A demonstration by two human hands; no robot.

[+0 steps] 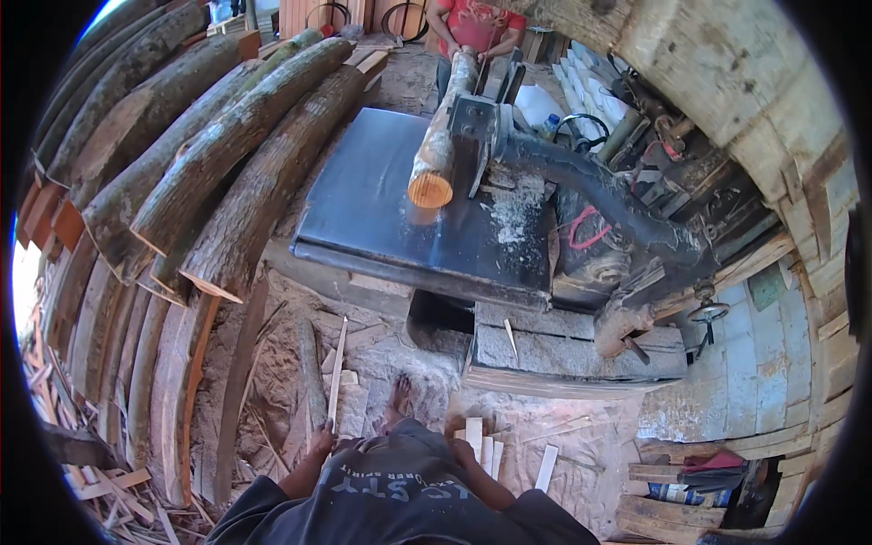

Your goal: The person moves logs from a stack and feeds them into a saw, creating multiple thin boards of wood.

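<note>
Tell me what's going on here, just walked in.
Across the dark machine table, a co-worker in red holds a log by its far end, its near end over the table. The camera wearer's left hand is at a pale wood strip, grip unclear; the right hand is lowered near pale boards.

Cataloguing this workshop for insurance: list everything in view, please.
Saw table: one, dark, centre
Log: one, mottled grey, on the saw table
Machine arm: one, dark grey, right
Stacked logs: many, brown, left
Cord: one, pink, below the machine arm
Bottle: one, blue, beyond the machine arm
Handwheel: at least one, grey, lower right
Slat: one, pale, lower left
Boards: several, pale, floor, lower centre
Cloths: uncounted, red and dark, lower right
Co-worker: one, red shirt, at the log's far end
Sweatshirt: one, dark, bottom centre
Left hand: one, at the slat's near end
Right hand: one, near the boards
</note>
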